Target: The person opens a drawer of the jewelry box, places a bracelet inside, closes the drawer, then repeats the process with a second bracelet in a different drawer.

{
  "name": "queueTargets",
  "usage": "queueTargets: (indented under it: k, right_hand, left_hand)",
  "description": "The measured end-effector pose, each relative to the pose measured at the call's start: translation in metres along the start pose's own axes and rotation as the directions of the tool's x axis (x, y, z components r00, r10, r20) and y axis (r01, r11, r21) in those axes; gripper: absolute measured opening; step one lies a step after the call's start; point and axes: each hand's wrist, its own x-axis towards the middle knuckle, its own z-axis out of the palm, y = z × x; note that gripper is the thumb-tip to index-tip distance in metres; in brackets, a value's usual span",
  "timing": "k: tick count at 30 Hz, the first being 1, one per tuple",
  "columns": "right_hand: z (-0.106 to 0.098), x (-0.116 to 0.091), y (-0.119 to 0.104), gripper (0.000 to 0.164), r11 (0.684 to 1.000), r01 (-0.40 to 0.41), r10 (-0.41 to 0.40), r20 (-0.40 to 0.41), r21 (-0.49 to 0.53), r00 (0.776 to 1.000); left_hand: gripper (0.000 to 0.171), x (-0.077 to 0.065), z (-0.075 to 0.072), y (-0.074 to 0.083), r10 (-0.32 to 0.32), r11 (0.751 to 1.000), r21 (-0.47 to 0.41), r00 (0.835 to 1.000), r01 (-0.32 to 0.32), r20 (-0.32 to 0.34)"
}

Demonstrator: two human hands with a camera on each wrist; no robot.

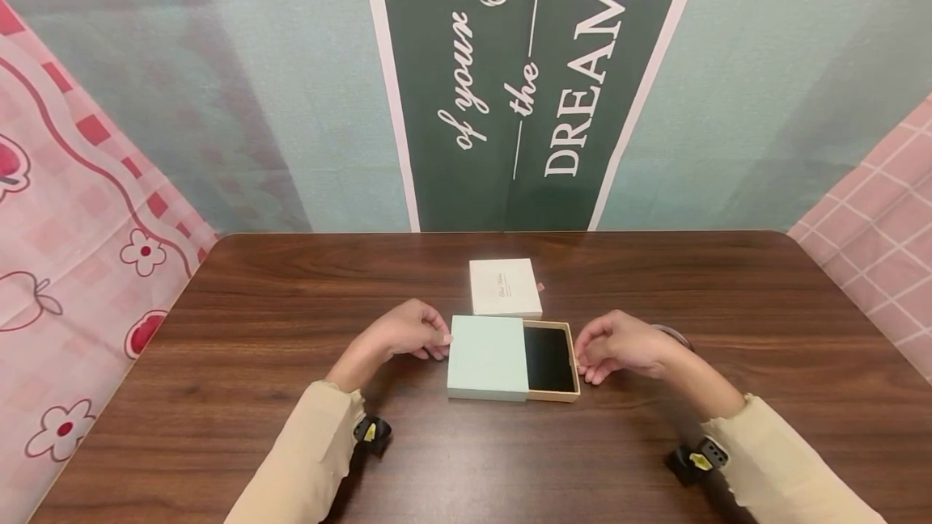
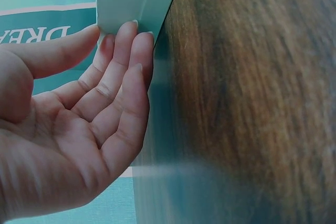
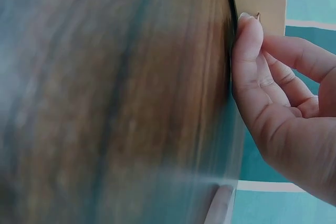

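Observation:
A mint-green box sleeve (image 1: 486, 354) lies flat on the table, with its tan drawer (image 1: 553, 396) partly out to the right. Inside the exposed part is a black lining (image 1: 549, 358). My left hand (image 1: 417, 330) is at the sleeve's left side; in the left wrist view its fingertips (image 2: 126, 32) touch that side, with the thumb near an edge. The right hand (image 1: 619, 344) meets the drawer's right end. Its fingertips (image 3: 249, 32) touch that end beside a small notch or tab, the fingers bent; the thumb tip is hidden.
A white box (image 1: 504, 288) with printed text and a small pink tab lies just behind the mint box. Brown wood table (image 1: 291, 273) runs back to a green and teal backdrop (image 1: 502, 103). Pink cloths (image 1: 80, 209) hang at both sides.

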Motion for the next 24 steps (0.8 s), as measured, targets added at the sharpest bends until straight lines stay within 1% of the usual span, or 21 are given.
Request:
queueTargets:
  k: [7, 13, 24]
  right_hand:
    - [-0.004, -0.006, 0.001, 0.011, 1.000, -0.007, 0.007, -0.006, -0.001, 1.000]
    - [-0.007, -0.011, 0.001, 0.012, 1.000, 0.004, -0.004, -0.004, -0.002, 1.000]
    - [-0.010, -0.018, 0.005, 0.012, 1.000, 0.020, -0.020, -0.033, -0.005, 0.999]
  left_hand:
    - [0.009, 0.000, 0.000, -0.001, 0.001, 1.000, -0.006, 1.000, -0.001, 0.006]
    - [0.009, 0.000, 0.000, -0.001, 0.001, 1.000, -0.006, 1.000, -0.001, 0.007]
    - [0.008, 0.001, 0.000, -0.003, 0.006, 1.000, -0.004, 1.000, -0.006, 0.010]
